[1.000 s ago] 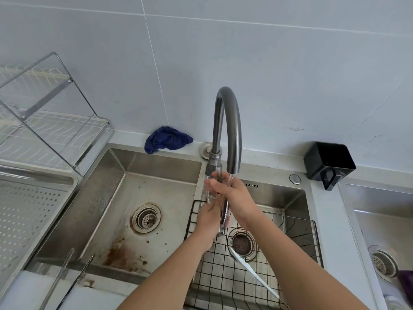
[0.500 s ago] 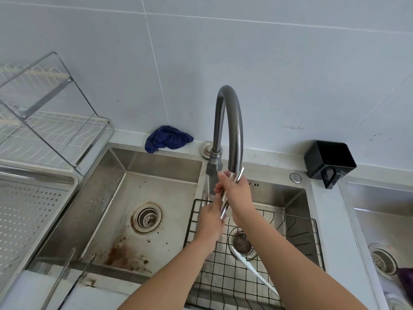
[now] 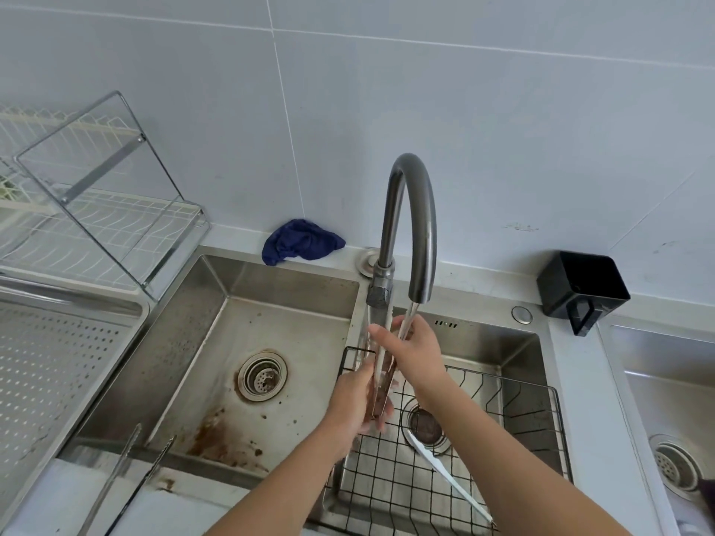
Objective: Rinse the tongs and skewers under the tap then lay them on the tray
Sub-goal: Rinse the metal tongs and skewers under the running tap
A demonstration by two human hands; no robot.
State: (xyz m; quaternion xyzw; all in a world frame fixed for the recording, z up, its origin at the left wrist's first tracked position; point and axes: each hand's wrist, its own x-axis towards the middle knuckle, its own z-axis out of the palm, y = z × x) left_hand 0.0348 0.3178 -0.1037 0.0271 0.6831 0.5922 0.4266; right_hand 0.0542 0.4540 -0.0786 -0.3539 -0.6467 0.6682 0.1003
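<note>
At the far left lies my perforated steel tray (image 3: 46,365), a wire dish rack (image 3: 96,210) behind it; two thin metal skewers (image 3: 127,481) lean over the stained left basin (image 3: 232,361); a crumpled dark blue cloth (image 3: 301,241) sits on the ledge; under the curved grey tap (image 3: 410,226) my left hand (image 3: 358,404) cups the lower end of the steel tongs (image 3: 383,384), my right hand (image 3: 416,352) clasping them higher up, over the black wire basket (image 3: 483,450) holding a white utensil (image 3: 445,473); a black box (image 3: 580,288) stands at right.
</note>
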